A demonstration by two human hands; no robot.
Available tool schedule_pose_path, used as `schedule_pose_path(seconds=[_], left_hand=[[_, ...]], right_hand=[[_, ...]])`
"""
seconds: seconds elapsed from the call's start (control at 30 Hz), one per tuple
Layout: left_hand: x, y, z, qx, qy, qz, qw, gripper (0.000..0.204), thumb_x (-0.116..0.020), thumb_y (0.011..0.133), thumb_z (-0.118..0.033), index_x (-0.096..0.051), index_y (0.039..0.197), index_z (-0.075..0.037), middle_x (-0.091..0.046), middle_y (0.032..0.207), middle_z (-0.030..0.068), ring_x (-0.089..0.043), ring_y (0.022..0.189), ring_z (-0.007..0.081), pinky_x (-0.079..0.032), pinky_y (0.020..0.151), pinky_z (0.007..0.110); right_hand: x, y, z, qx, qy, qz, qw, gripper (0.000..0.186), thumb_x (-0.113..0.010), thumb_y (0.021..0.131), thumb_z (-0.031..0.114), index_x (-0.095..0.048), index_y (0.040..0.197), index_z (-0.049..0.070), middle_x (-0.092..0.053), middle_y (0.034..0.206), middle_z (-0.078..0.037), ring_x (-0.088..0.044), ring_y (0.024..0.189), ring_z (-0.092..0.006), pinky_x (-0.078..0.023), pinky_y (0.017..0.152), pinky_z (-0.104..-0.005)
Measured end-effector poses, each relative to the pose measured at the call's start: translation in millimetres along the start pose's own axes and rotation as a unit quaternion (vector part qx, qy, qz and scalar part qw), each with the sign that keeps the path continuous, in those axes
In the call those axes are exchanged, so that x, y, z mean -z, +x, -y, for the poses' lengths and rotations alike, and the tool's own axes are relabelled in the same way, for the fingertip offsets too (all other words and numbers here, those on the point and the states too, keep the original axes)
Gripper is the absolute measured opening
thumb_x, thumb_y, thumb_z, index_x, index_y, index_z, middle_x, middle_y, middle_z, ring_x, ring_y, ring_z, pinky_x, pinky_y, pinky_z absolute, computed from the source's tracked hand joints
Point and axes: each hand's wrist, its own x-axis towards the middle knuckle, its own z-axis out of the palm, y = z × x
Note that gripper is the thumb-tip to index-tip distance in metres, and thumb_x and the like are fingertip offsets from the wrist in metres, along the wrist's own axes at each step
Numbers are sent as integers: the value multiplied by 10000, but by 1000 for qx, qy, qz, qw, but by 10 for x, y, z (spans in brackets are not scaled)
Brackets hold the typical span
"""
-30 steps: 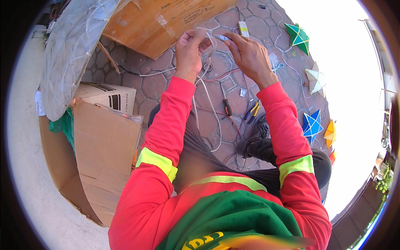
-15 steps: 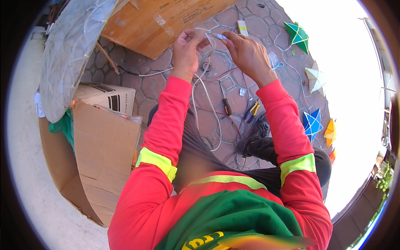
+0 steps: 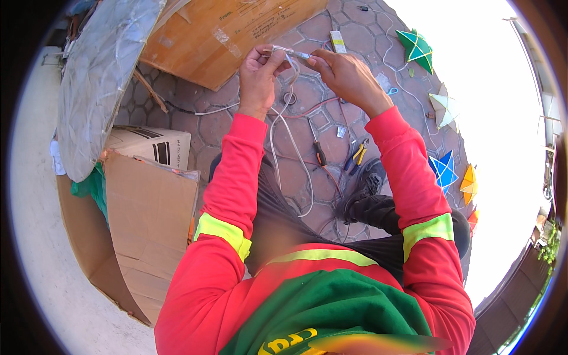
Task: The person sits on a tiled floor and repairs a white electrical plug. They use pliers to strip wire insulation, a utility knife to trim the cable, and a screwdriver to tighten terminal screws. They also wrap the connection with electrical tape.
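My left hand (image 3: 258, 76) and my right hand (image 3: 349, 76) are raised side by side over the paved ground, both pinching one white cable (image 3: 283, 135) near its end. The cable's tip sits between my fingertips at the top; the rest loops down between my forearms to the paving. Both sleeves are red with yellow reflective bands.
On the paving below lie a screwdriver (image 3: 320, 155) and yellow-handled pliers (image 3: 357, 155). Cardboard boxes stand at my left (image 3: 151, 213) and ahead (image 3: 225, 35). A grey wrapped sheet (image 3: 97, 77) leans at the left. Coloured paper stars (image 3: 417, 47) (image 3: 442, 171) lie at the right.
Both hands have stayed up at the cable's end, drifting slightly; the fingers shift their hold on the tip. Nothing was picked up or let go.
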Motion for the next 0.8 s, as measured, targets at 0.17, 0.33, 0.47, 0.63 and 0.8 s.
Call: schedule_pose_path(seconds=[0.17,0.33,0.47,0.63,0.8], left_hand=[[-61,-10,-31,0,-6,3,1000,133,-693,925,-55,-605,1024,-44,-694,964,84,-685,831,164,-580,767,303],[-97,-1,-79,11,-34,-41,998,129,-705,909,-54,-597,977,-73,-681,924,43,-679,778,140,-580,734,295],[-90,6,-100,11,-38,-40,998,133,-706,906,-54,-593,971,-78,-673,921,38,-681,778,144,-585,734,299],[-86,-6,-99,9,-42,-38,998,135,-706,903,-50,-591,970,-75,-675,928,38,-681,778,148,-586,732,300],[-41,1,-72,4,-31,-27,999,123,-705,915,-68,-611,994,-68,-685,957,58,-682,819,157,-590,751,302]], right_hand=[[122,-5,-86,27,82,61,994,398,-454,1044,380,-676,1206,92,-719,855,-125,-689,789,-295,-511,702,-433],[-61,-32,-140,-27,34,-24,999,378,-508,1027,399,-674,1232,128,-723,927,-112,-703,859,-288,-544,773,-408],[-98,-60,-172,6,7,-43,999,298,-551,984,379,-613,1217,203,-700,1080,-76,-685,949,-318,-544,770,-442],[-108,-61,-122,13,4,-57,998,361,-569,988,428,-666,1256,206,-720,1066,-120,-704,938,-314,-560,808,-426],[-125,-65,-106,34,-8,-79,996,369,-582,977,440,-670,1252,209,-720,1037,-112,-704,926,-308,-562,804,-430]])
